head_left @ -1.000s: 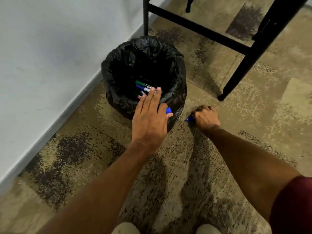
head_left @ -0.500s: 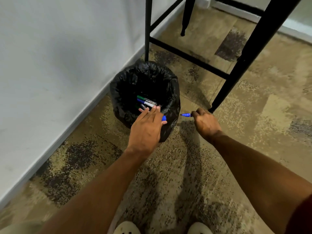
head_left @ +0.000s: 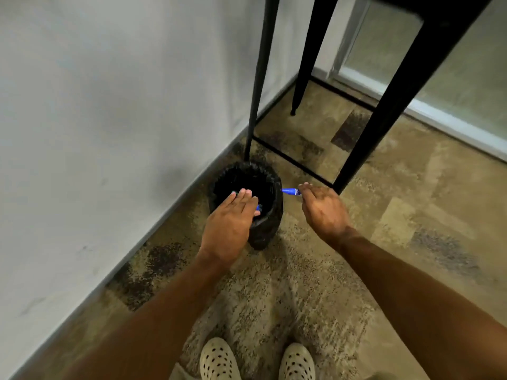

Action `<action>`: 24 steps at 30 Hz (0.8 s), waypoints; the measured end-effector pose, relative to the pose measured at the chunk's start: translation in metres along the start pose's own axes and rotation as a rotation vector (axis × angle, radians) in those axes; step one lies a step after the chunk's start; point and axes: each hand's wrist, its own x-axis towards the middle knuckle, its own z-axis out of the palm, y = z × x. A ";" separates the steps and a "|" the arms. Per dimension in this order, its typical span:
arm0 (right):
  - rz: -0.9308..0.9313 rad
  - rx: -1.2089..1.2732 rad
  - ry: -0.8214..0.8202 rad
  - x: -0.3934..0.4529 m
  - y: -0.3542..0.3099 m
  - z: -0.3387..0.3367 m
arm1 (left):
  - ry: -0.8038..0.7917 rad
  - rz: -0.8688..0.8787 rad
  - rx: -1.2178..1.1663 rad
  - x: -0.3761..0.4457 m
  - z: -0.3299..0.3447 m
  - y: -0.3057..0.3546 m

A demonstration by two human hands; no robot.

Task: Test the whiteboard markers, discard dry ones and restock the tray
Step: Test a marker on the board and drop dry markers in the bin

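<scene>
Up you come, standing taller than half a second ago, so the bin [head_left: 264,231] looks smaller and your pale perforated shoes [head_left: 219,359] show at the bottom edge. Your left hand [head_left: 230,226] hovers over the bin's near rim, fingers straight and together, with a blue cap [head_left: 258,207] peeking out beside the thumb; how it is held I cannot tell. Your right hand [head_left: 323,209] is off to the right of the bin, fingers curled round a blue marker [head_left: 290,191] whose tip points left at the rim. Hands are apart, bin between them. It sits on patterned carpet [head_left: 384,242] against the white wall [head_left: 123,105], beside black table legs [head_left: 258,78].
</scene>
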 end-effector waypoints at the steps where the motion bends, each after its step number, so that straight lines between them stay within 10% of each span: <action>1: -0.005 0.007 0.001 0.003 -0.005 -0.020 | 0.002 -0.004 -0.002 0.004 -0.019 -0.001; 24: -0.161 0.009 0.261 0.033 -0.181 -0.411 | 0.164 -0.244 -0.105 0.028 -0.401 -0.031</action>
